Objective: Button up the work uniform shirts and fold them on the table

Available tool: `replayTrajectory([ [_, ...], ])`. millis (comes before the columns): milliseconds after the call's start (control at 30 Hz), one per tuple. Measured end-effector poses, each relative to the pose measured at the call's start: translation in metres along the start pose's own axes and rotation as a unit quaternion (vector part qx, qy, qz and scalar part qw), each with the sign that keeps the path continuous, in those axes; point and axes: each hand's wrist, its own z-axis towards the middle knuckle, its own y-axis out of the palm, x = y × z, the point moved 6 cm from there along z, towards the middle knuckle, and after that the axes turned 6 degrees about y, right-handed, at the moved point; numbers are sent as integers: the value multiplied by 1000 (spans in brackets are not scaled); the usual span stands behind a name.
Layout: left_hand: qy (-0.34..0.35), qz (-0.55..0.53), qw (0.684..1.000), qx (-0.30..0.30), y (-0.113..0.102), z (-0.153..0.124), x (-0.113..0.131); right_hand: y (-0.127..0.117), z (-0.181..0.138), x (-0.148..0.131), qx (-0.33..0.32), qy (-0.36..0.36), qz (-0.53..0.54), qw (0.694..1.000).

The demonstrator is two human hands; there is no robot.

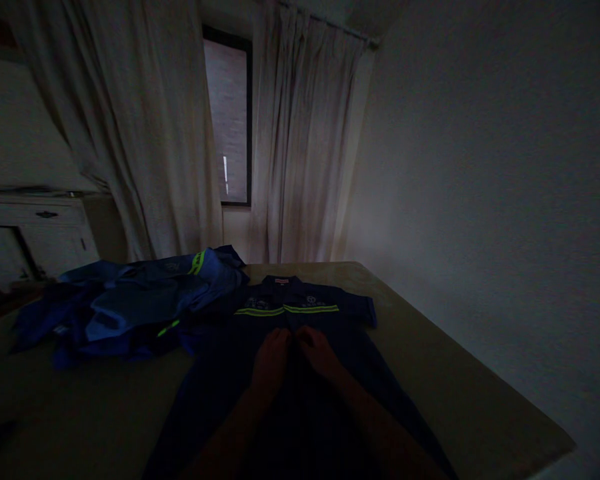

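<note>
A dark blue short-sleeved work shirt (325, 322) lies spread out with its front up and its collar pointing away from me. Yellow-green stripes cross its chest, with small emblems above them. My left hand (275, 353) is closed, fingertips pinching the front opening just below the stripes. Close beside it, my right hand (316, 348) pinches the other side of the same opening. Dim light hides any buttons or zip between the fingers. The lower part of the shirt runs into deep shadow under my forearms.
A loose heap of blue work clothes (145, 300) with yellow-green stripes lies to the left on the table (450, 373). A pale wall (480, 200) borders the table's right edge. Behind are curtains (305, 147), a window (227, 120) and a white cabinet (55, 230).
</note>
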Motion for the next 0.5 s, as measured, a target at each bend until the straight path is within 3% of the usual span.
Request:
replayTrajectory([
  [200,-21,-53,998,2,6,2,-4,5,2,12,12,10,-36,999],
  [500,-62,-101,993,7,3,2,-13,6,2,6,5,-7,-98,995],
])
